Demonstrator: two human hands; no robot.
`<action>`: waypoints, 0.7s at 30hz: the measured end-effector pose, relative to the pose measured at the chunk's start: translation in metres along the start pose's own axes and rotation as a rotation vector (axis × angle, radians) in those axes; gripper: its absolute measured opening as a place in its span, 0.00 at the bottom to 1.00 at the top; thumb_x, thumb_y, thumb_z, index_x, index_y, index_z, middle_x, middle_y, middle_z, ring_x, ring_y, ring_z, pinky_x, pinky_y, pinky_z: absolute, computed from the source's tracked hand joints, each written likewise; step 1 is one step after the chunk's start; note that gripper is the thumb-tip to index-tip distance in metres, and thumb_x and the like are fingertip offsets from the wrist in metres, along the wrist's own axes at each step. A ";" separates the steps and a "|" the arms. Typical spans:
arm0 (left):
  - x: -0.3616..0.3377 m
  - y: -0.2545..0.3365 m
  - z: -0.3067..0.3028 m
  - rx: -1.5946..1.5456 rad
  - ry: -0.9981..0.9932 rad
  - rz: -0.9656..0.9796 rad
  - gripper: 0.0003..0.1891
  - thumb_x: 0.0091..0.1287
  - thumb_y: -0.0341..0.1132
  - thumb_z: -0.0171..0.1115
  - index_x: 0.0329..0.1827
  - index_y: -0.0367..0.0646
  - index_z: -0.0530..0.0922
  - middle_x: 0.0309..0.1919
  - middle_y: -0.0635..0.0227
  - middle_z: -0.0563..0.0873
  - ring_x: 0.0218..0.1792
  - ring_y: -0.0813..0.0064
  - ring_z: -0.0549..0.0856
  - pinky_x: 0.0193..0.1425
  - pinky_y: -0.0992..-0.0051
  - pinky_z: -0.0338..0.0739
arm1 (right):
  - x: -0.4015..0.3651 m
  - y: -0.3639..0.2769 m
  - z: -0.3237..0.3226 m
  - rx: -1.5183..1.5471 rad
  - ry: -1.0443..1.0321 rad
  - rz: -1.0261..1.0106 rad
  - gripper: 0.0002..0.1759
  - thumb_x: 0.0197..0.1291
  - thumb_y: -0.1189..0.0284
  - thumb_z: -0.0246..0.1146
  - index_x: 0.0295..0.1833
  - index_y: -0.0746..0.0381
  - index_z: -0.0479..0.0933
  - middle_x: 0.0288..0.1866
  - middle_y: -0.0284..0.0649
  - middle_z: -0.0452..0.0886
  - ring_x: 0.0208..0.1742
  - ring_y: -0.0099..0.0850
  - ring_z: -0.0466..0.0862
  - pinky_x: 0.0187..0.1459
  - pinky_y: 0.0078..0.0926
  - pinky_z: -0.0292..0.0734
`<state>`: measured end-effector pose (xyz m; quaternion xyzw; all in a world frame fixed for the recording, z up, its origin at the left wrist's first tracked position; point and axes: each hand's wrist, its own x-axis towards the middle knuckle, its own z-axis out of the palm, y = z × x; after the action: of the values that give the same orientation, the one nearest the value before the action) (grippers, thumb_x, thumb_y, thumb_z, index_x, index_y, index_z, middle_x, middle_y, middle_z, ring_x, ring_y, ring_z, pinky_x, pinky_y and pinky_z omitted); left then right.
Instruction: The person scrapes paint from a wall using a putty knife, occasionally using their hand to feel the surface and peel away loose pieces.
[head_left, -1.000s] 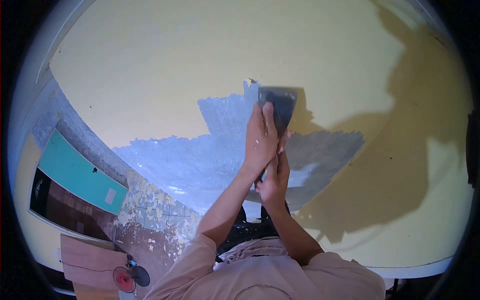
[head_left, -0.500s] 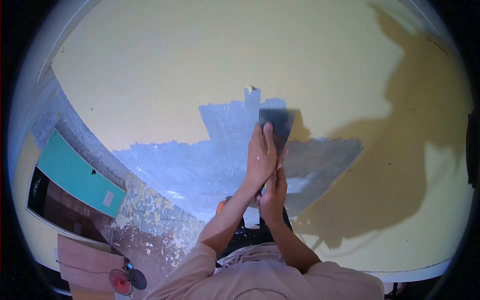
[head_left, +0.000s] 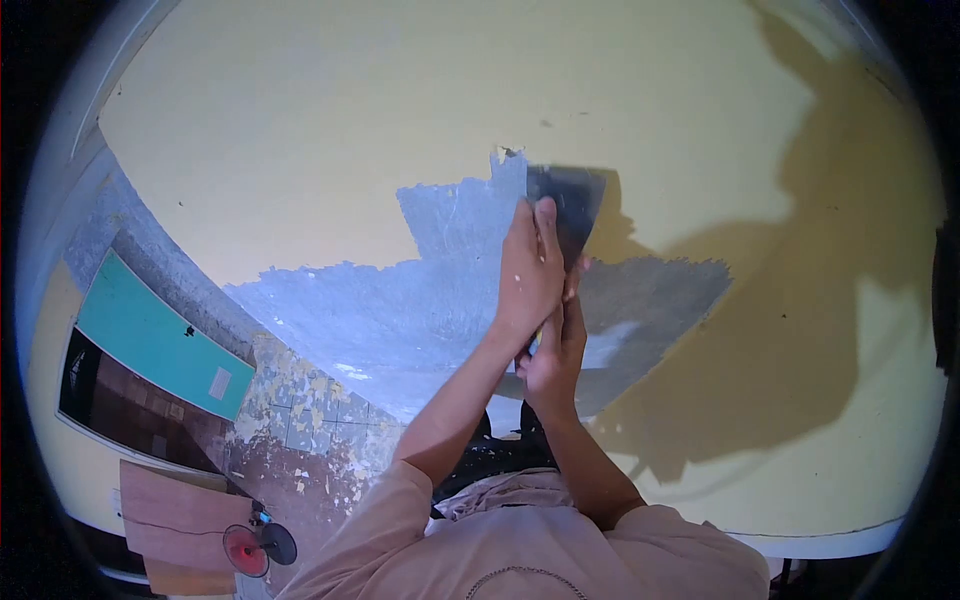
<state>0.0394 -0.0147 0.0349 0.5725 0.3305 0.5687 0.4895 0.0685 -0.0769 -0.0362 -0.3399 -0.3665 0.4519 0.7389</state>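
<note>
A wide-bladed wall scraper [head_left: 572, 205] lies against the yellow painted wall [head_left: 330, 120], its blade edge at the top of the stripped grey patch [head_left: 450, 240]. My left hand [head_left: 533, 270] grips the scraper high up, with fingertips pressed on the blade. Lower down, my right hand [head_left: 556, 365] is closed round the handle, which is mostly hidden by the fingers. Ragged paint edges border the grey area, and a small loose flake [head_left: 508, 152] sticks out at its top. Tiny dark specks show on or before the wall above the blade.
Paint chips [head_left: 310, 400] litter the floor at lower left. A teal door panel [head_left: 165, 335] is at the left, with a fan [head_left: 258, 548] below it. My shadow [head_left: 800, 300] falls across the wall's right side.
Both hands and the scraper have moved up the wall. The bare grey strip under the blade reaches higher than before, and dark specks have appeared above it.
</note>
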 end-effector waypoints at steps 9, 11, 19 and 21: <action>0.007 0.013 0.001 0.061 0.017 0.061 0.17 0.77 0.42 0.41 0.33 0.38 0.62 0.15 0.63 0.72 0.10 0.74 0.74 0.12 0.74 0.63 | 0.008 0.005 0.007 0.055 0.035 -0.070 0.22 0.73 0.62 0.45 0.66 0.63 0.60 0.32 0.35 0.74 0.17 0.15 0.67 0.13 0.13 0.54; -0.002 -0.007 0.001 0.082 0.032 0.057 0.17 0.77 0.42 0.41 0.34 0.38 0.63 0.15 0.63 0.71 0.10 0.74 0.74 0.12 0.74 0.63 | 0.000 0.015 -0.003 -0.009 0.037 -0.072 0.22 0.73 0.62 0.46 0.66 0.63 0.60 0.32 0.35 0.74 0.17 0.15 0.67 0.13 0.13 0.54; -0.002 0.023 0.000 0.169 0.070 -0.026 0.17 0.77 0.44 0.42 0.36 0.39 0.69 0.19 0.69 0.74 0.17 0.80 0.72 0.21 0.76 0.66 | 0.007 0.007 -0.001 -0.048 -0.029 -0.031 0.22 0.73 0.62 0.45 0.65 0.64 0.61 0.31 0.34 0.74 0.17 0.14 0.68 0.13 0.13 0.55; -0.009 -0.013 -0.001 0.172 0.071 0.027 0.18 0.77 0.45 0.40 0.37 0.38 0.67 0.17 0.65 0.75 0.12 0.78 0.71 0.15 0.76 0.63 | -0.007 0.021 -0.004 -0.071 0.024 -0.093 0.21 0.73 0.62 0.45 0.63 0.64 0.62 0.31 0.34 0.73 0.17 0.14 0.67 0.12 0.13 0.54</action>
<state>0.0394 -0.0195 0.0194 0.5964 0.3873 0.5647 0.4189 0.0611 -0.0763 -0.0572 -0.3537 -0.3889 0.3999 0.7508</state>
